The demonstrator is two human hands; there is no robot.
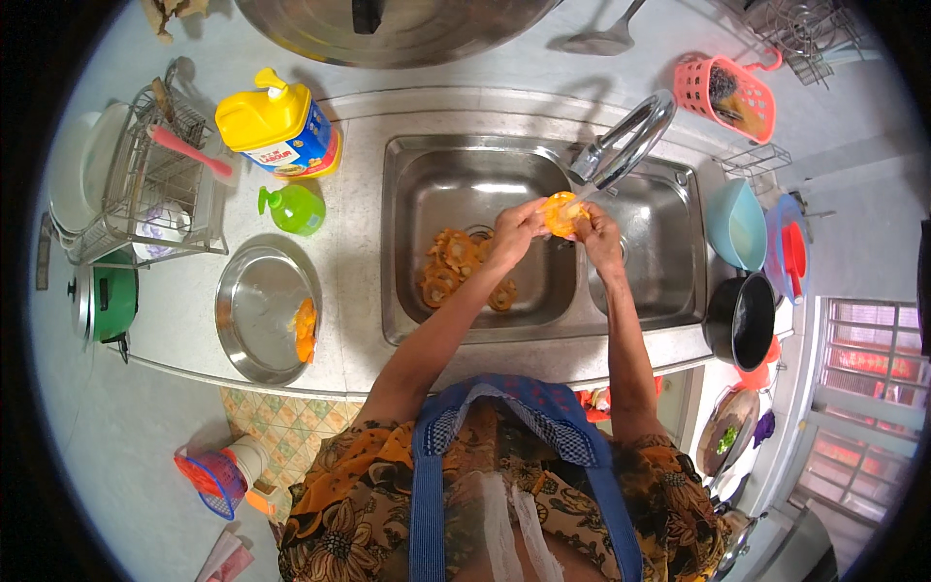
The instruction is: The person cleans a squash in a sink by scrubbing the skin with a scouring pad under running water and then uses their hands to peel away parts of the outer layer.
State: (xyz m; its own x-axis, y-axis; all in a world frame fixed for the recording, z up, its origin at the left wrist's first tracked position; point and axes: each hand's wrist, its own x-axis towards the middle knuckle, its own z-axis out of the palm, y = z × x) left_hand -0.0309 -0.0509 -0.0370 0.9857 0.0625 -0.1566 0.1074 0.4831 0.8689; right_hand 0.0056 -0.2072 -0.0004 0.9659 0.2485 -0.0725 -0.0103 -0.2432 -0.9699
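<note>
My left hand and my right hand hold a round orange slice, apparently squash or gourd, between them. A paler patch shows at its centre. The slice is right under the spout of the chrome faucet, above the divider of the steel double sink. Whether water flows is hard to tell. Below my left forearm, several similar orange slices lie heaped in the left basin, partly hidden by the arm. A round steel pan on the counter to the left has orange pieces at its right side.
Left of the sink stand a green pump bottle, a yellow detergent jug and a wire dish rack. At the right are a light-blue basin and a black pot. A pink basket hangs on the wall.
</note>
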